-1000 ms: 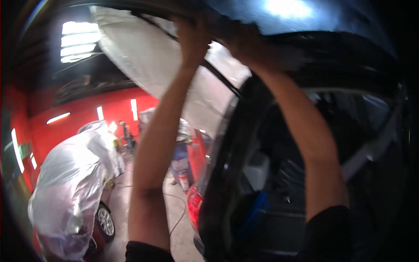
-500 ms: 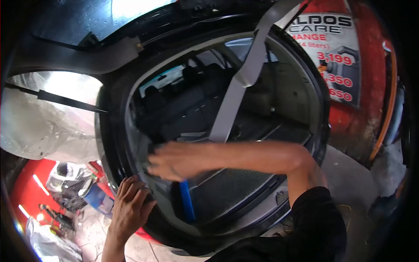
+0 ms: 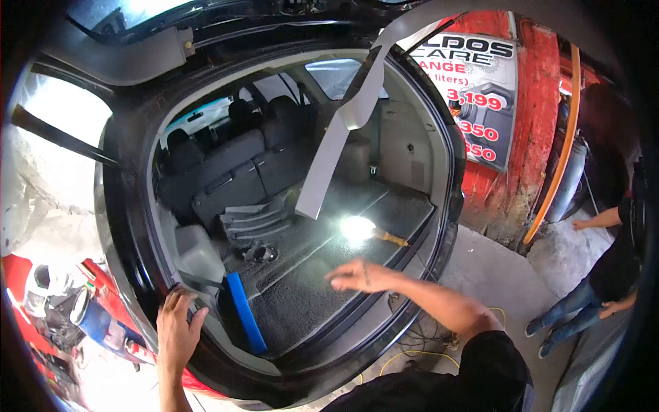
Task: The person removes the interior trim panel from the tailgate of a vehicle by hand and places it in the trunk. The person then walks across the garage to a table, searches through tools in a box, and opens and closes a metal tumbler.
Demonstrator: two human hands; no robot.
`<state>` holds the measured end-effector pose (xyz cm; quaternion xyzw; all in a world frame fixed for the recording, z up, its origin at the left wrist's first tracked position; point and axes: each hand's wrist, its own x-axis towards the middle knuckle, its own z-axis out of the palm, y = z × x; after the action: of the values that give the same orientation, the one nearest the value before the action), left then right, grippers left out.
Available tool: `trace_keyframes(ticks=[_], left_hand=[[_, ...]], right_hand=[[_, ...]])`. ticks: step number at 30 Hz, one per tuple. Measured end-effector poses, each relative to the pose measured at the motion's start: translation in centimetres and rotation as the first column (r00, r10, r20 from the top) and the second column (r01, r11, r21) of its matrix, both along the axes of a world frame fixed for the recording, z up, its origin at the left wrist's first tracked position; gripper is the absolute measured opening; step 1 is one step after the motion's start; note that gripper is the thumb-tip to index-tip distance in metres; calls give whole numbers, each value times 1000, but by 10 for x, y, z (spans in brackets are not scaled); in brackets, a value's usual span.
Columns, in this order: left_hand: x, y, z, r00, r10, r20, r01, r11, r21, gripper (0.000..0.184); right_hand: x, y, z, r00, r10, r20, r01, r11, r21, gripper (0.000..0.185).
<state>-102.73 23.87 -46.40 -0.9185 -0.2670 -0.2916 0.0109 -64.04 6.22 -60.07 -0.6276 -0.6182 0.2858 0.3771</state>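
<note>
My left hand (image 3: 180,323) rests with spread fingers on the left edge of the car's rear opening (image 3: 130,226). Over the cargo floor (image 3: 302,309) hovers my right hand (image 3: 360,276), its fingers partly extended and nothing in it. A lit work lamp (image 3: 388,237) lies on that floor beyond my right hand. Between my hands, at the left of the cargo area, is a long blue strip (image 3: 245,312). A grey trim panel (image 3: 333,151) hangs down across the opening from above. Black slatted parts (image 3: 255,223) lie near the rear seats.
Another person (image 3: 604,268) stands at the right. Yellow and dark cables (image 3: 419,353) lie on the ground below the bumper. A price banner (image 3: 480,96) hangs on the red wall. A gas strut (image 3: 65,137) and plastic sheeting (image 3: 34,178) are at the left.
The view has swung from the raised tailgate to the cargo area. Both hands came down from overhead. My right hand has since moved right, away from the left side, and the lit lamp has come into view.
</note>
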Motion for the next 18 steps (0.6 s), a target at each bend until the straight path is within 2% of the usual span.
trace_keyframes(ticks=[1,3,4,6,8,10,11,12,14,16,18], left_hand=[[4,-7,0,998,53,-26,-50,994,94,30],[11,-12,2,997,72,-12,-69,984,164,30],[20,-15,4,996,87,11,-87,970,227,29],[43,-28,12,994,94,50,-104,956,274,29],[76,-44,22,991,-29,130,-3,970,243,28],[120,-65,31,989,-40,139,6,971,238,27],[148,-80,38,981,-121,150,77,960,268,27],[177,-95,45,968,-195,155,143,944,298,28],[240,-127,56,955,-285,83,234,896,377,35],[321,-162,72,928,-372,-11,338,830,444,39],[410,-183,83,910,-397,-116,399,770,498,45]], right_hand=[[18,3,-8,1000,3,-5,-3,1000,-1,57],[61,14,-25,986,-100,-133,111,990,85,42],[87,18,-29,987,-97,-131,110,990,93,42],[133,26,-36,984,-179,25,172,971,165,38],[149,3,28,975,-214,62,195,954,228,37],[227,10,35,978,-209,26,186,916,355,34],[259,6,60,889,-364,278,232,881,413,34],[288,-2,93,716,-497,490,251,839,483,34],[361,-5,148,545,-618,567,305,776,553,43],[439,3,197,329,-779,534,242,616,749,57],[488,5,257,146,-862,486,132,504,854,64]])
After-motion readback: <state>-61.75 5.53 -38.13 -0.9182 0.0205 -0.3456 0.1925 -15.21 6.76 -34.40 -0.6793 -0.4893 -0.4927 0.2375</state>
